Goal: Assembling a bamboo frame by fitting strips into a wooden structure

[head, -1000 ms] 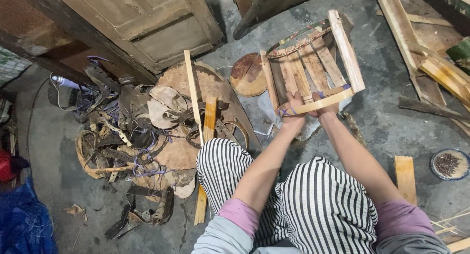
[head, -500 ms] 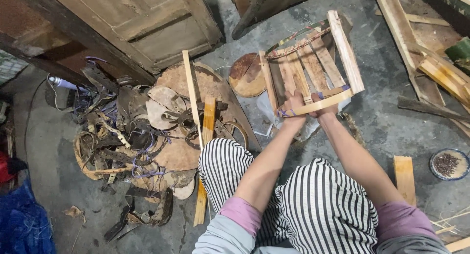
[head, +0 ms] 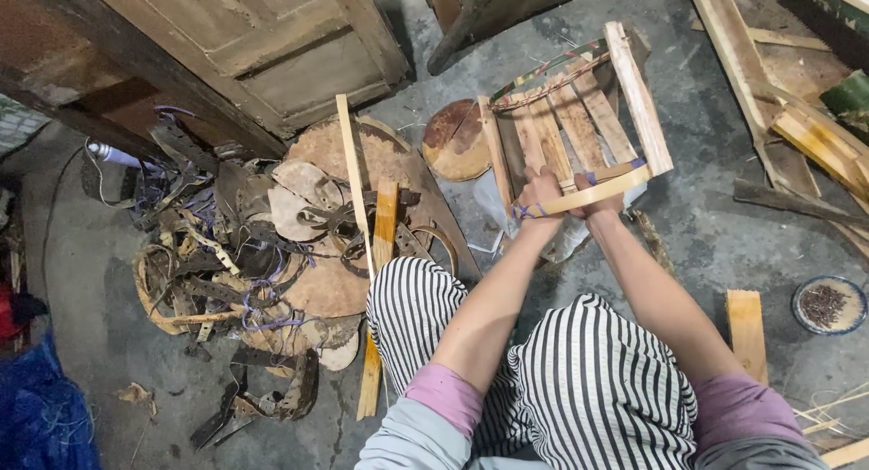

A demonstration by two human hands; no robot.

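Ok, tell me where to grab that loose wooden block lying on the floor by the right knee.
Take the wooden block across its two long edges near the middle, coming straight down from above. It lies flat on the concrete with its long sides bare, apart from the dish of nails, so probably nothing blocks the fingers.

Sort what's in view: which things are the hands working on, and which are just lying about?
In hand:
left hand and right hand gripping the pale strip
slatted wooden frame

Lying about:
pile of scrap straps
round wooden disc
dish of nails
loose planks
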